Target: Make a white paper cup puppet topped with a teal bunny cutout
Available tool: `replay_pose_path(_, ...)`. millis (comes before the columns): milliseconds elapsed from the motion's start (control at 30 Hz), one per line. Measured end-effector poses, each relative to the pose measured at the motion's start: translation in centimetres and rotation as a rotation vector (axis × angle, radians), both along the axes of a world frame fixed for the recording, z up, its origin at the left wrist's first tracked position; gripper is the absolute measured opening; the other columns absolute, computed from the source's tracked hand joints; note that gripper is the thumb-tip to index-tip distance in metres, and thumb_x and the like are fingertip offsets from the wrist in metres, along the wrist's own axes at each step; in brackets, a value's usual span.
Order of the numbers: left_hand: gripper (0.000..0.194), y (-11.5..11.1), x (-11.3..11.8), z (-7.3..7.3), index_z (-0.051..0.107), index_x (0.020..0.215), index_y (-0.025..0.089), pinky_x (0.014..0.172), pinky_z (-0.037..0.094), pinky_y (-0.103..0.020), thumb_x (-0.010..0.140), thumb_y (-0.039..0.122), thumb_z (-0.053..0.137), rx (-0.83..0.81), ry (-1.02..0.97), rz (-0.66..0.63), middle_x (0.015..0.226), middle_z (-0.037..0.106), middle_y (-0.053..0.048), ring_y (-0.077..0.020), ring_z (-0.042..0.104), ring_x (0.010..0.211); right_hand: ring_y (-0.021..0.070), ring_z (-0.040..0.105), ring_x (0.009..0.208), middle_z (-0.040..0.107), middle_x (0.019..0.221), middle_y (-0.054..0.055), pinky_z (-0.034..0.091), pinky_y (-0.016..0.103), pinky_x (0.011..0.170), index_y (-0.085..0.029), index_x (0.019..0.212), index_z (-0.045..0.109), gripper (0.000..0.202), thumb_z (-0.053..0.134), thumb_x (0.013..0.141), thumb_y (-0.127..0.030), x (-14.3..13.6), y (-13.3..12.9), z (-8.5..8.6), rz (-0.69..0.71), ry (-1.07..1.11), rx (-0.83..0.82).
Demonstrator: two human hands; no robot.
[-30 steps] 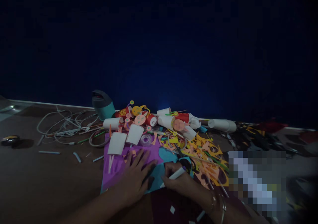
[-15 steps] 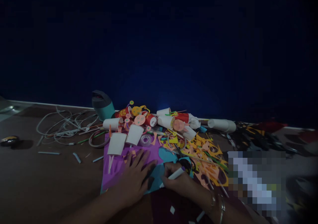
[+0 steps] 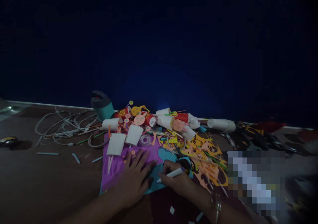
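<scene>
My left hand [image 3: 134, 177] lies flat, fingers spread, on a light blue paper sheet [image 3: 153, 184] that rests on a purple sheet [image 3: 116, 166] on the dark floor. My right hand [image 3: 177, 181] grips a white marker [image 3: 171, 174], its tip pointing left onto the blue paper just right of my left fingers. Bangles circle my right wrist. White paper cups [image 3: 116, 144] stand upside down on the purple sheet just beyond my left hand.
A heap of red and white cups [image 3: 149, 118], orange and yellow paper cut-outs [image 3: 203, 151], a tape roll [image 3: 145, 140] and a teal flask [image 3: 101, 105] lies ahead. White cables [image 3: 64, 124] and straw pieces [image 3: 74, 157] spread left. A blurred patch sits at right.
My right hand and the marker have shifted slightly left and toward my left hand. The left hand stays pressed on the paper.
</scene>
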State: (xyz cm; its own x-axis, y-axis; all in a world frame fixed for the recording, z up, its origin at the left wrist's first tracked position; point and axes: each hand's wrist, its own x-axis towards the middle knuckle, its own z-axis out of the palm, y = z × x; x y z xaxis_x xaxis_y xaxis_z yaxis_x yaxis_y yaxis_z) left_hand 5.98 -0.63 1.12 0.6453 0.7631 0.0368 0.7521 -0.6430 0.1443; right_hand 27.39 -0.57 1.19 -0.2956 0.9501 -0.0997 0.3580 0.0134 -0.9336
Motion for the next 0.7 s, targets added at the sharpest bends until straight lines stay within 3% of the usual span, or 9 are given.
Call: replay_pose_path(700, 0.053, 0.11, -0.2, -0.37, 0.029, 0.141, 0.032, 0.107, 0.005, -0.063, 0.09, 0.036, 0.042, 0.024, 0.006, -0.017, 0.153, 0.02, -0.004, -0.0332, 0.012, 0.139, 0.0102, 0.041, 0.052, 0.047, 0.055, -0.006, 0.033, 0.021, 0.049, -0.02, 0.063, 0.047, 0.018, 0.062, 0.072, -0.023, -0.2, 0.15, -0.15, -0.095, -0.029, 0.054)
